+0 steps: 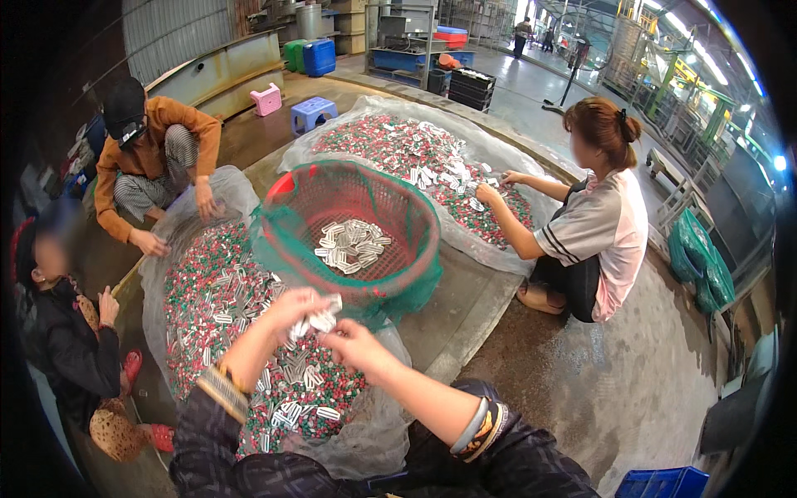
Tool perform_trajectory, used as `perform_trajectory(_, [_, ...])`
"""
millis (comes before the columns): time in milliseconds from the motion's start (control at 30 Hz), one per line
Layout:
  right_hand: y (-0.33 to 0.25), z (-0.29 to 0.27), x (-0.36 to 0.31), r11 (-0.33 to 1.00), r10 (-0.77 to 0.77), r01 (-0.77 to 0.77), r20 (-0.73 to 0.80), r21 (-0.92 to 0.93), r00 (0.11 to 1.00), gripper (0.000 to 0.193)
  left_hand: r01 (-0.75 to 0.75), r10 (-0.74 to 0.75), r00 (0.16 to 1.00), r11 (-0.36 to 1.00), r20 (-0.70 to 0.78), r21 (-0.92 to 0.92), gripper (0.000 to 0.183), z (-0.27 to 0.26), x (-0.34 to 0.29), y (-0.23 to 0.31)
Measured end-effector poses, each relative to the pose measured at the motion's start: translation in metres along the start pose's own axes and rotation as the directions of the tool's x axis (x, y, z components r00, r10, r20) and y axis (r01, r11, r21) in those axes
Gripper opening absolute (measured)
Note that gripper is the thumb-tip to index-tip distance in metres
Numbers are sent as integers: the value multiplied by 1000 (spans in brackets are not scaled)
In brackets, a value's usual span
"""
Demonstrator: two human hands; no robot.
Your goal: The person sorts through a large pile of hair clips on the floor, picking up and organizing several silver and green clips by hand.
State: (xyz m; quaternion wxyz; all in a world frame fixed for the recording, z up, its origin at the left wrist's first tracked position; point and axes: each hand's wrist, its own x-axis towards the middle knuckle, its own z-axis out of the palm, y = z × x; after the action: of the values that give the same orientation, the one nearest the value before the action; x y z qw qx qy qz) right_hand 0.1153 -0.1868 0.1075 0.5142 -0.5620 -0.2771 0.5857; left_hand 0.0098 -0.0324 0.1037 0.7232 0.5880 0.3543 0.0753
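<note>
My left hand is closed around a small bunch of silver slotted metal pieces, oval and buckle-like. Close beside it, the fingers of my right hand pinch at the lower end of the same bunch. Both hands hover over a sheet of clear plastic heaped with small red, green and white pellets. More slotted metal pieces lie scattered among those pellets. Just beyond my hands stands a red plastic basket draped with green netting; a pile of metal pieces lies in its bottom.
At the right, a squatting person handles pieces on a second pellet-covered sheet. Two more people sit at the left, one in an orange top, one in dark clothes. Low pink and blue stools stand behind.
</note>
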Motion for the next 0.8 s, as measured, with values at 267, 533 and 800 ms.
perform_trajectory(267, [-22, -33, 22, 807, 108, 65, -255, 587, 961, 45, -592, 657, 722, 749, -216, 298, 54, 33, 55, 116])
perform_trajectory(533, [-31, -38, 13, 756, 33, 66, -138, 652, 990, 70, -390, 231, 912, 744, 339, 542, 13, 69, 19, 62])
perform_trajectory(800, [-18, -55, 25, 830, 13, 292, -540, 475, 841, 55, -516, 851, 520, 380, -72, 767, 49, 52, 10, 105])
